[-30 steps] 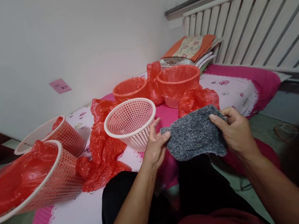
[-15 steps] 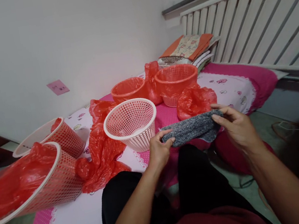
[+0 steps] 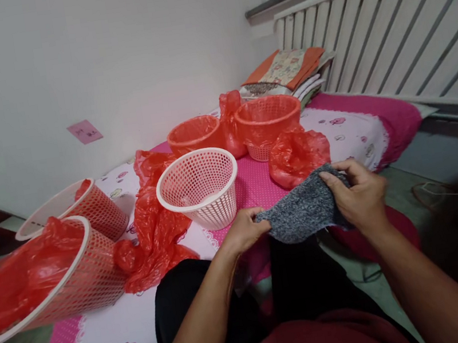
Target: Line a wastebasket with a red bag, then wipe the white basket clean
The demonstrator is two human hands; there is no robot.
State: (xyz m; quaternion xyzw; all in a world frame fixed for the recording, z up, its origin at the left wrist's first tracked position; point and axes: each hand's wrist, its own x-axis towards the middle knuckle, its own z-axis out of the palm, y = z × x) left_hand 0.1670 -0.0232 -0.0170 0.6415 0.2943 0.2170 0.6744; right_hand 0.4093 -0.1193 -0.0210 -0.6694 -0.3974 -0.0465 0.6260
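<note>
A grey speckled cloth (image 3: 303, 211) is stretched between both hands above my lap. My left hand (image 3: 244, 231) pinches its left corner with closed fingers. My right hand (image 3: 358, 195) grips its upper right edge, fingers curled over it. Just left of the cloth stands an unlined white mesh basket (image 3: 199, 186) on the bed, about a hand's width from my left hand.
Two baskets lined with red bags (image 3: 267, 121) stand behind the white one, and two more lie tilted at the left (image 3: 49, 275). Loose red plastic bags (image 3: 157, 229) lie on the pink bed sheet (image 3: 107, 335). Folded bedding (image 3: 283, 73) sits by the slatted headboard (image 3: 386, 42).
The cloth was folded flat into a narrow band half a second ago and now hangs open again between my hands. My left hand has dropped lower.
</note>
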